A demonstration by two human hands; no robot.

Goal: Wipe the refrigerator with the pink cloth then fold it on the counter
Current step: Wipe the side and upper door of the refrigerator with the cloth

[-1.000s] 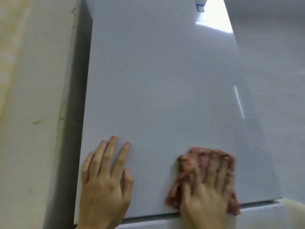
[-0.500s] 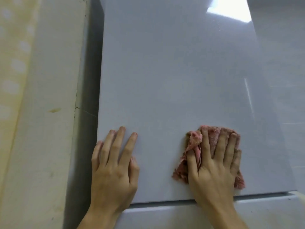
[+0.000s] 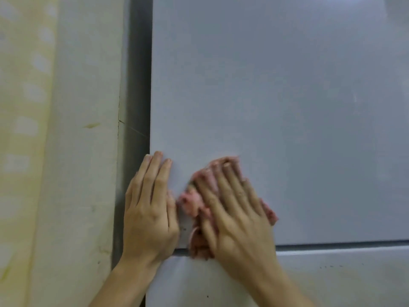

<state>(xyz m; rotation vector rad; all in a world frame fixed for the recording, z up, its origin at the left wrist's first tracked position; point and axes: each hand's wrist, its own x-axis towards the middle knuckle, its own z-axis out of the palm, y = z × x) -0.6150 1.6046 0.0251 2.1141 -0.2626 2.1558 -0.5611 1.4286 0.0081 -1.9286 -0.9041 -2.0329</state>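
Observation:
The grey refrigerator door (image 3: pixel 276 107) fills most of the head view. My right hand (image 3: pixel 232 209) lies flat with straight fingers on the crumpled pink cloth (image 3: pixel 192 204), pressing it against the door near its lower left corner, partly over the seam to the lower door (image 3: pixel 332 275). Most of the cloth is hidden under that hand. My left hand (image 3: pixel 150 207) rests flat on the door's left edge, fingers straight, right beside the cloth.
A cream wall (image 3: pixel 77 151) stands to the left, with a dark gap (image 3: pixel 135 107) between it and the refrigerator. A yellow patterned curtain (image 3: pixel 20 129) hangs at the far left.
My right hand has slid the pink cloth leftward along the bottom of the door, up to my left hand. The view has shifted so the refrigerator sits further right.

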